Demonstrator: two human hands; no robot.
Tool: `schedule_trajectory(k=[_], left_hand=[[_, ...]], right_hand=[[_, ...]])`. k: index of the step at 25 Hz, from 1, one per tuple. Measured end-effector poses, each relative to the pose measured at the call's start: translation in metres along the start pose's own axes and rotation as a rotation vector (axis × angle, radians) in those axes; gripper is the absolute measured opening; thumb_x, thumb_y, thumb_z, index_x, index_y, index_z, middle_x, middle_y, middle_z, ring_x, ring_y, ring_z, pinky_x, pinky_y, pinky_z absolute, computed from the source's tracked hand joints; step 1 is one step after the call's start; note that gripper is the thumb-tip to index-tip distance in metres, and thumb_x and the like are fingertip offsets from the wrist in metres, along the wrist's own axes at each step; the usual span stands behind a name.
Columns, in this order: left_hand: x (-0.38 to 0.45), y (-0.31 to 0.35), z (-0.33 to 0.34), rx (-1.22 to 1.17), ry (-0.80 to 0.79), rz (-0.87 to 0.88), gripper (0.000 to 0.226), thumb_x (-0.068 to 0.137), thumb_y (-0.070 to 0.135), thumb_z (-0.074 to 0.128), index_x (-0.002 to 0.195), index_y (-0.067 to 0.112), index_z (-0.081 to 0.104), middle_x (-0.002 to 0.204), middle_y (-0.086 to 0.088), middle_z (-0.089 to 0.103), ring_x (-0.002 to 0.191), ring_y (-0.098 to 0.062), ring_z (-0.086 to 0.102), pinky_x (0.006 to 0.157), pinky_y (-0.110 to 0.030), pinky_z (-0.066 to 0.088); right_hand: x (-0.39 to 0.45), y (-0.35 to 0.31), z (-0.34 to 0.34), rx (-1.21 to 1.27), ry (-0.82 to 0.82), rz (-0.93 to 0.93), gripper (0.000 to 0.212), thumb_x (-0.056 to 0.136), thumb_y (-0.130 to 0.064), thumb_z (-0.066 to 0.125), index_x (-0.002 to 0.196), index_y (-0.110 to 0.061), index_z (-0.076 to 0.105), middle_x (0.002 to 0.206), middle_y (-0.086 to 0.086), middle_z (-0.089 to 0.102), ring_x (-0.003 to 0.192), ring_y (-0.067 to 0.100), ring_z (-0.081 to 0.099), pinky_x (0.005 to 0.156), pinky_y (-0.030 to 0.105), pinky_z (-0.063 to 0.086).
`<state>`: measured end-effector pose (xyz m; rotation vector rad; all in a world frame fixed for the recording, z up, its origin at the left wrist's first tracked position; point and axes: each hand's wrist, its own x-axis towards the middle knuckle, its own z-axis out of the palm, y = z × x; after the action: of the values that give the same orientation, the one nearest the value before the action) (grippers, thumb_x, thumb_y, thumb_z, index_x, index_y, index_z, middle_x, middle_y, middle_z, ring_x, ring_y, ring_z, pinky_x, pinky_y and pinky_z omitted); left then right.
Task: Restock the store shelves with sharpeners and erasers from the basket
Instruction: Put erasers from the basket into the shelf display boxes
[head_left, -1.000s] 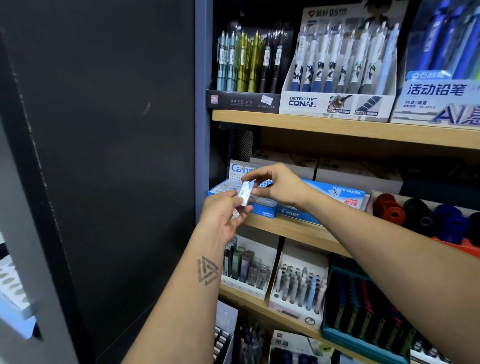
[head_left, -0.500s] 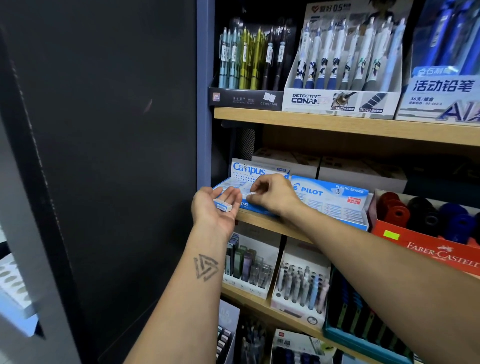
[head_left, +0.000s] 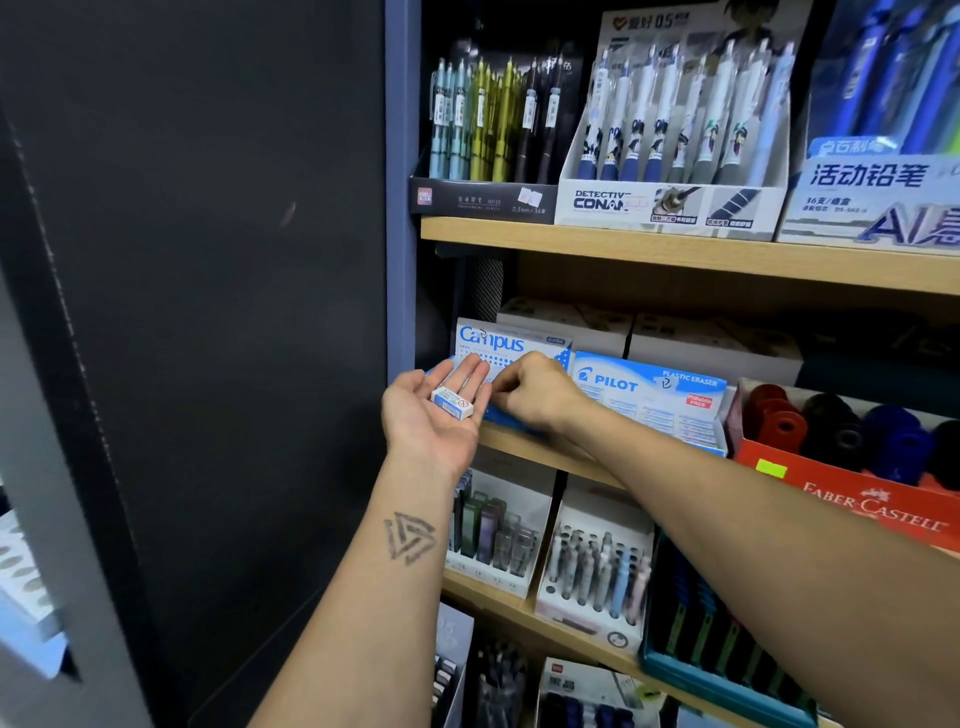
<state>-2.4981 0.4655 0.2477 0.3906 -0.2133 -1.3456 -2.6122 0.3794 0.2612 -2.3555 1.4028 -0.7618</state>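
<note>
Restocking is under way: one small white-and-blue wrapped eraser (head_left: 452, 403) is carried on the flat, open left hand (head_left: 434, 415), while the right hand (head_left: 535, 391), fingers curled at the blue-and-white Campus cardboard eraser box (head_left: 506, 347) with any hold hidden, must next, it is judged, take it into the box.

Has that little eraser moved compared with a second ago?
Yes. The eraser went from upright at the Campus box to flat on the left hand.

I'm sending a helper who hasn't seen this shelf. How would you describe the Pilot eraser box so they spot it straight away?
Find the middle wooden shelf, below the pen displays. The Pilot eraser box stands at its front, between the Campus box and the red Faber-Castell box. Only it is light blue and marked PILOT and PLASTIC ERASER.
</note>
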Motion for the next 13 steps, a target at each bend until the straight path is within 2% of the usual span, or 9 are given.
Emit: schedule_trajectory(k=[2, 4, 6, 9, 11, 13], left_hand=[[0.000, -0.001, 0.000, 0.005, -0.004, 0.008, 0.042, 0.103, 0.026, 0.034, 0.126, -0.002, 0.055, 0.118, -0.028, 0.067, 0.113, -0.040, 0.065, 0.108, -0.048, 0.044], [0.002, -0.002, 0.002, 0.026, -0.007, 0.024, 0.044, 0.103, 0.028, 0.034, 0.130, -0.001, 0.054, 0.119, -0.026, 0.067, 0.115, -0.037, 0.064, 0.110, -0.045, 0.041], [0.003, -0.009, 0.007, 0.018, -0.042, 0.038, 0.047, 0.103, 0.031, 0.035, 0.133, 0.000, 0.051, 0.122, -0.026, 0.065, 0.115, -0.038, 0.063, 0.110, -0.046, 0.041], [0.003, -0.027, 0.023, -0.018, -0.124, 0.021, 0.046, 0.103, 0.033, 0.037, 0.131, -0.001, 0.050, 0.129, -0.027, 0.060, 0.121, -0.042, 0.059, 0.102, -0.052, 0.047], [-0.001, -0.041, 0.033, 0.072, -0.161, -0.004, 0.035, 0.103, 0.025, 0.038, 0.120, 0.000, 0.055, 0.130, -0.028, 0.059, 0.120, -0.038, 0.059, 0.102, -0.048, 0.047], [-0.003, -0.052, 0.040, 0.313, -0.161, 0.015, 0.021, 0.102, 0.011, 0.042, 0.109, 0.002, 0.059, 0.126, -0.026, 0.063, 0.110, -0.033, 0.063, 0.101, -0.041, 0.047]], right_hand=[[-0.004, -0.001, -0.009, 0.050, -0.040, -0.006, 0.014, 0.088, -0.016, 0.066, 0.086, -0.016, 0.080, 0.071, -0.001, 0.066, 0.070, 0.010, 0.056, 0.067, 0.022, 0.045], [-0.012, -0.003, -0.024, 0.289, 0.002, -0.085, 0.010, 0.087, -0.016, 0.072, 0.091, -0.009, 0.079, 0.080, 0.002, 0.072, 0.072, 0.008, 0.060, 0.071, 0.023, 0.050], [-0.022, -0.005, -0.037, 0.465, -0.061, -0.186, 0.020, 0.084, -0.016, 0.079, 0.098, -0.004, 0.072, 0.085, 0.002, 0.070, 0.070, 0.007, 0.062, 0.067, 0.022, 0.051], [-0.035, -0.002, -0.051, 0.372, -0.221, -0.266, 0.022, 0.078, -0.008, 0.083, 0.093, -0.005, 0.067, 0.085, 0.005, 0.067, 0.065, 0.003, 0.061, 0.066, 0.021, 0.052], [-0.034, 0.008, -0.066, 0.426, -0.191, -0.202, 0.012, 0.083, 0.000, 0.077, 0.091, -0.005, 0.070, 0.084, 0.014, 0.067, 0.065, 0.011, 0.062, 0.068, 0.025, 0.057], [-0.034, 0.021, -0.084, 0.507, -0.118, -0.089, 0.010, 0.090, 0.004, 0.067, 0.099, 0.002, 0.068, 0.081, 0.023, 0.066, 0.061, 0.017, 0.064, 0.066, 0.027, 0.060]])
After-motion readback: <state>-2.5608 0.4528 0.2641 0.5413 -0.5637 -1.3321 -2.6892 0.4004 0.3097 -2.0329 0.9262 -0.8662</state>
